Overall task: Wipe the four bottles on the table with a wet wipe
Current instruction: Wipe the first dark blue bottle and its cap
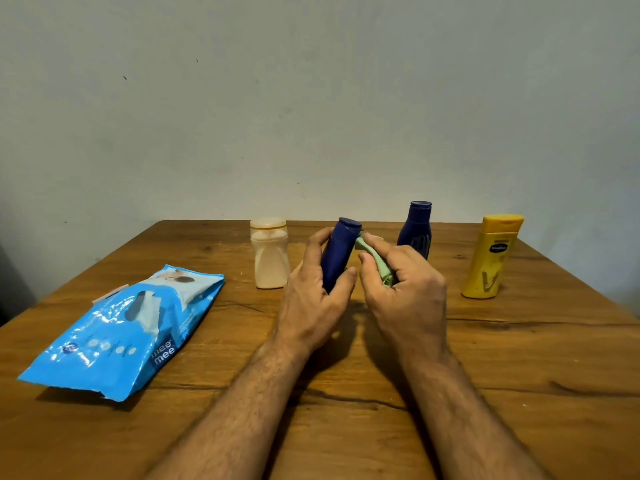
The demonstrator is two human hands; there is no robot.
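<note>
My left hand (313, 299) grips a dark blue bottle (338, 252), lifted and tilted slightly, cap up. My right hand (405, 296) pinches a crumpled pale green wet wipe (375, 261) against the bottle's right side near the neck. A cream bottle (270, 254) stands upright just left of my hands. A second dark blue bottle (415, 230) stands behind my right hand, its base hidden. At the right stands a yellow bottle (490, 258), upright.
A blue wet-wipe pack (117, 336) lies on the left of the wooden table (519, 358), its flap open with a wipe poking out. A plain wall rises right behind the table's far edge.
</note>
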